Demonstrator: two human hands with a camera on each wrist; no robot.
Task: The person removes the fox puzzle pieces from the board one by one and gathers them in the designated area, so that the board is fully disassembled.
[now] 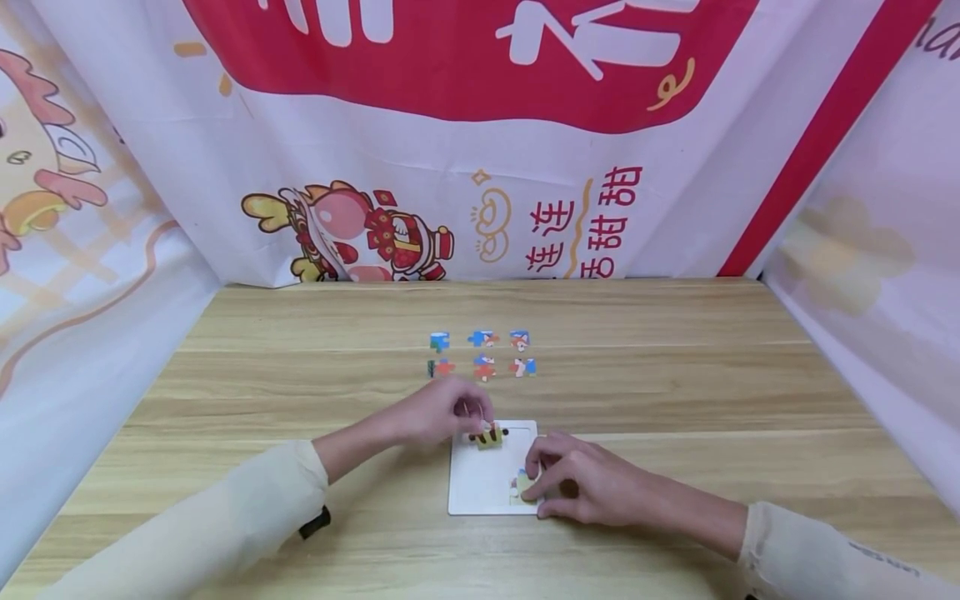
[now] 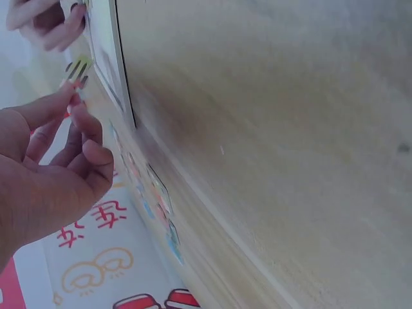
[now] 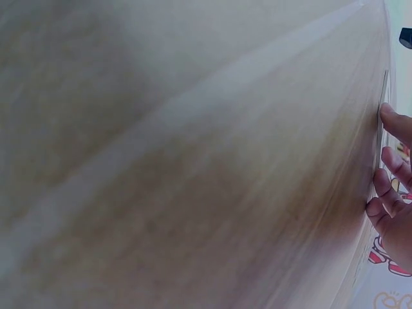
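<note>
A white puzzle tray [image 1: 480, 492] lies on the wooden table [image 1: 675, 392] in front of me. My left hand [image 1: 480, 422] pinches a yellow puzzle piece [image 1: 489, 437] over the tray's top edge. The left wrist view shows that yellow piece [image 2: 78, 67] between the thumb and fingertips of my left hand [image 2: 71, 103], beside the tray [image 2: 103, 58]. My right hand [image 1: 537, 486] has curled fingers on a pale puzzle piece [image 1: 519, 487] in the tray's lower right corner. In the right wrist view the fingers [image 3: 391, 174] curl against the tray's edge.
Several loose puzzle pieces [image 1: 483, 353] lie in two rows on the table beyond the tray. They appear blurred in the left wrist view as loose pieces [image 2: 154, 196]. Printed banners [image 1: 480, 150] wall in the table at the back and both sides.
</note>
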